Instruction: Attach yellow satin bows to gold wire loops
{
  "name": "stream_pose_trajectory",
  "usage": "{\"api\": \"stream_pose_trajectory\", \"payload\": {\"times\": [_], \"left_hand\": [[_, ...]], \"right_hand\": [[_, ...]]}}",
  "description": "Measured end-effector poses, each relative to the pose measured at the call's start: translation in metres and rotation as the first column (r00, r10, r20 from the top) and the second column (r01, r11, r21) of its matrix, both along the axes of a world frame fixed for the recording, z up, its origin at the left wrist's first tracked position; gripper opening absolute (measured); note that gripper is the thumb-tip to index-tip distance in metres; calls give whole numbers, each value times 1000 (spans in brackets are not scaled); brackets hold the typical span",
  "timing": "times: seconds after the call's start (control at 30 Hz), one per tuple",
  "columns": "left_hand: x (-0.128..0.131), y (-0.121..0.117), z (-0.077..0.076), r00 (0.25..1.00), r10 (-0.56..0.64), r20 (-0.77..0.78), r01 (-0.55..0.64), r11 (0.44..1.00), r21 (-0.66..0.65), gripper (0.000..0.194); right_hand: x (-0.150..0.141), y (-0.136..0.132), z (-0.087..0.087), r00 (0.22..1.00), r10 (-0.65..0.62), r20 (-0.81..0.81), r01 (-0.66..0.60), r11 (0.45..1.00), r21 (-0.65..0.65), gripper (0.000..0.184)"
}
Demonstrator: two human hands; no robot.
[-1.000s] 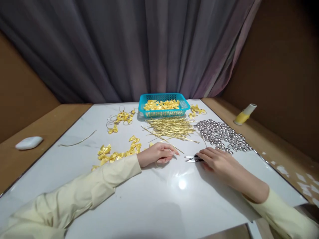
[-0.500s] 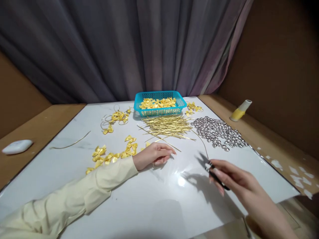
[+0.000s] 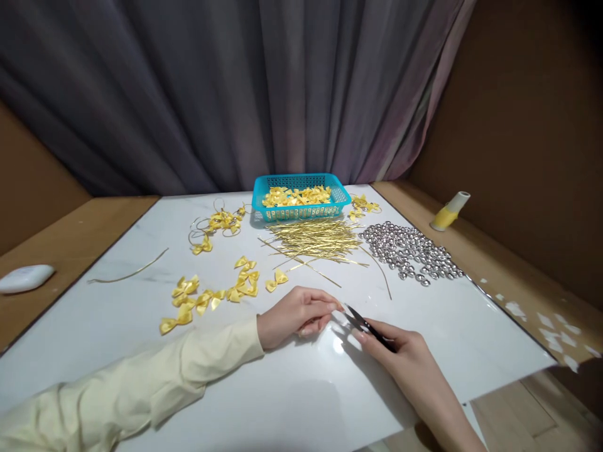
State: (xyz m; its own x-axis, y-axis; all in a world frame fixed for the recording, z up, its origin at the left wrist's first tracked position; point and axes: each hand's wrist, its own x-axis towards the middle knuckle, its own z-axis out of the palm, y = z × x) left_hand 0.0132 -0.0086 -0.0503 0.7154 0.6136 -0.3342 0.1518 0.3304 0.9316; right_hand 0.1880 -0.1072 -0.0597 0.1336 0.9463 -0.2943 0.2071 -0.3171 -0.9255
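Over the white tabletop, my left hand [image 3: 306, 312] is closed in a pinch, and what lies between its fingertips is too small to make out. My right hand [image 3: 400, 348] grips a pair of black-handled thread snips [image 3: 370, 326], their blade tips at the left fingertips. Several yellow ribbon bows [image 3: 242, 285] lie to the left of my left hand, with one bow [image 3: 276, 280] just beyond it. Gold twist ties [image 3: 315, 240] form a pile farther back. Small shiny silver beads [image 3: 407, 248] are spread out at the right.
A blue basket [image 3: 301, 213] at the back holds more yellow bows. Bows joined with cords [image 3: 221, 223] lie at the back left. A white and yellow tube [image 3: 450, 212] stands on the right ledge near paper scraps [image 3: 546, 320]. A white oval object [image 3: 27, 278] rests at the far left.
My right hand has moved left and brought the snips to my left fingertips. The left hand has shifted slightly nearer to me, uncovering the single bow beyond it.
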Motion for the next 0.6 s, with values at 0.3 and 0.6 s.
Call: {"api": "stream_pose_trajectory", "payload": {"times": [0.3, 0.6], "left_hand": [[-1, 0, -5, 1000, -4, 9, 4, 1000, -16, 24], [-1, 0, -6, 1000, -28, 11, 27, 999, 17, 19]], "right_hand": [[-11, 7, 2, 1000, -1, 22, -1, 997, 80, 44], [-10, 8, 4, 997, -13, 73, 4, 992, 123, 41]]}}
